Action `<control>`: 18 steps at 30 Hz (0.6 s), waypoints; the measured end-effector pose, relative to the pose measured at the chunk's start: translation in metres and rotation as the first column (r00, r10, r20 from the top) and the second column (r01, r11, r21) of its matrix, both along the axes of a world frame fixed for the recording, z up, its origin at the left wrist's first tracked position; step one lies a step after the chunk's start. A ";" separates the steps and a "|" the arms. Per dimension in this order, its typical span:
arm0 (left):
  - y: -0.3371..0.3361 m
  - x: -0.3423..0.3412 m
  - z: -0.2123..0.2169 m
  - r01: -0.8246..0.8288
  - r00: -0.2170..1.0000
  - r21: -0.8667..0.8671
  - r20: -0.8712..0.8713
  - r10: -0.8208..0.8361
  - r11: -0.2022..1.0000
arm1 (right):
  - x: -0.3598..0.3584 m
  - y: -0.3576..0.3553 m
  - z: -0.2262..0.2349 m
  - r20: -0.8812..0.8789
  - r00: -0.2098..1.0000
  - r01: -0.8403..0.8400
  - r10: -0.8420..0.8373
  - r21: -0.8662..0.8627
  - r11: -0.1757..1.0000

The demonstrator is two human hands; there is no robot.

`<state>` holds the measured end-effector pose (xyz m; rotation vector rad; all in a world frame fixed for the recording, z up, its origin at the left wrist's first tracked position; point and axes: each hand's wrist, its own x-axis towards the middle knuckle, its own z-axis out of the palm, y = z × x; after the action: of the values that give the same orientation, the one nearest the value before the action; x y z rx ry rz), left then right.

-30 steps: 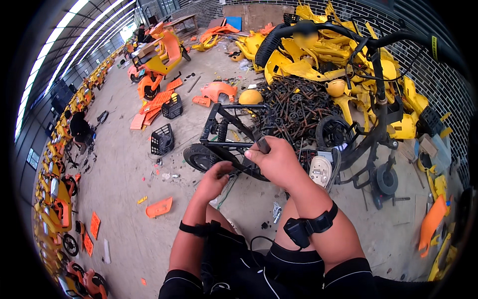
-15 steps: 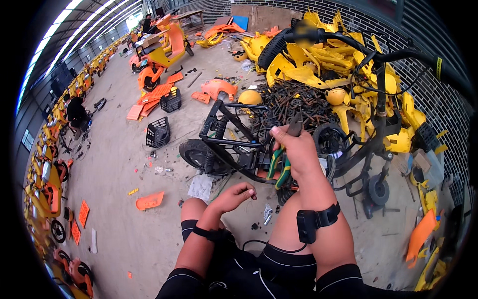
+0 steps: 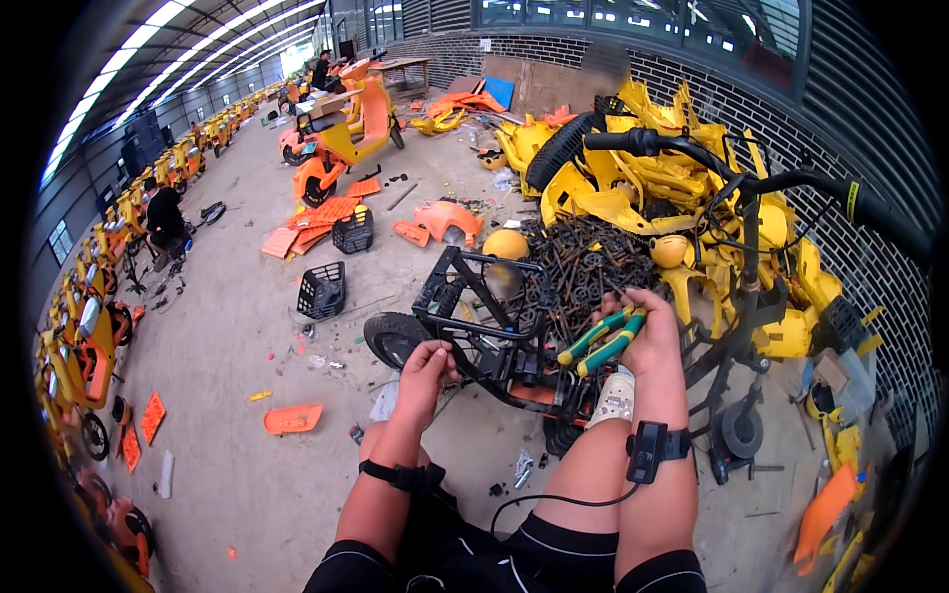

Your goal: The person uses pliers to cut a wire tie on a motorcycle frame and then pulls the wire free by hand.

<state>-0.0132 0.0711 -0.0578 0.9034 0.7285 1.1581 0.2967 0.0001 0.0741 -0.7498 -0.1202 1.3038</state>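
Observation:
A stripped black bike frame point(image 3: 474, 331) with a tyre point(image 3: 390, 339) lies on the concrete floor in front of me. My right hand point(image 3: 647, 336) grips pliers with green and yellow handles point(image 3: 600, 342), raised over the right side of the frame. My left hand point(image 3: 427, 369) is curled around a thin black cable or frame tube near the tyre. Both wrists wear black straps; a small black device sits on the right one point(image 3: 649, 450).
A heap of black metal scrap point(image 3: 583, 267) and yellow plastic body panels point(image 3: 633, 188) lies behind the frame. Black handlebars point(image 3: 751, 183) stand at right. Two black baskets point(image 3: 323, 290) and orange panels point(image 3: 326, 212) lie at left. A person point(image 3: 163, 217) crouches far left by rows of bikes.
My right hand has lifted off the frame and moved right, now holding the pliers up. My left hand moved forward from my knee to the frame by the tyre.

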 end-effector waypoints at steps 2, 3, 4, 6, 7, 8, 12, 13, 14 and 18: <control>0.002 -0.009 0.010 -0.005 0.999 0.027 -0.039 0.006 1.000 | -0.009 0.000 -0.020 -0.007 0.992 -0.123 0.123 -0.064 0.990; 0.003 -0.006 0.020 0.002 0.999 0.046 -0.049 0.000 0.999 | -0.018 -0.007 -0.014 0.022 0.982 -0.182 0.186 -0.134 0.974; 0.002 -0.002 0.029 -0.019 0.999 0.026 -0.042 0.020 0.999 | -0.025 -0.008 -0.008 0.027 0.978 -0.204 0.209 -0.123 0.971; -0.002 0.003 0.044 -0.001 0.999 0.041 -0.048 0.003 0.999 | -0.025 -0.006 0.005 0.030 0.978 -0.207 0.207 0.011 0.978; -0.005 0.005 0.049 0.006 0.999 0.048 -0.050 -0.004 0.999 | -0.024 -0.011 0.013 -0.024 0.991 -0.127 0.131 0.126 0.984; -0.009 0.001 0.052 0.006 0.998 0.100 -0.057 -0.001 0.995 | -0.037 -0.018 0.028 -0.096 0.990 -0.078 0.100 0.204 0.976; -0.022 0.008 0.072 0.013 0.998 0.137 -0.055 -0.006 0.990 | -0.074 -0.047 0.014 -0.036 0.971 -0.223 0.235 0.209 0.952; -0.023 0.008 0.079 -0.001 0.998 0.155 -0.060 0.010 0.988 | -0.079 -0.050 0.013 -0.013 0.950 -0.310 0.313 0.094 0.946; -0.026 0.007 0.085 -0.016 0.998 0.169 -0.065 0.027 0.985 | -0.085 -0.051 0.013 -0.011 0.936 -0.347 0.351 0.109 0.931; -0.034 0.010 0.100 -0.098 0.988 0.285 -0.085 0.127 0.954 | -0.089 -0.068 0.031 0.075 0.902 -0.431 0.425 0.211 0.877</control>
<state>-0.0031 0.0372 0.0425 1.1776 0.7167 1.3464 0.2074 -0.0680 0.1051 -0.5622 -0.4706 1.6691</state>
